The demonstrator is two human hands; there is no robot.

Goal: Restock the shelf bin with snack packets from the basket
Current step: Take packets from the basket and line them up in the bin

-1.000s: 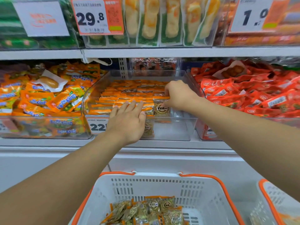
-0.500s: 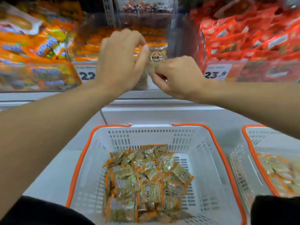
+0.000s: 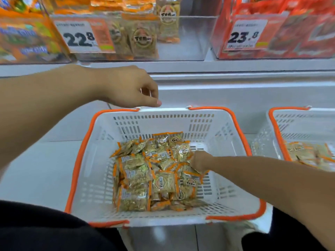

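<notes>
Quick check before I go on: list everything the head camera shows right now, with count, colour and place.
White plastic basket with orange handles: one, centre, on the floor below the shelf.
Gold snack packets with orange edges: a pile, too many to count, in that basket.
Clear plastic shelf bin: one, top centre, a few of the same packets standing at its front.
White price tags: 22.8 on the clear bin, 23.8 on the red-packet bin to its right.
Orange-packet bin: one, top left, blurred.
Second white basket: right edge, similar packets inside.
Left hand: above the basket's far rim, holding nothing.
Right hand: down on the pile; grip unclear.
</notes>
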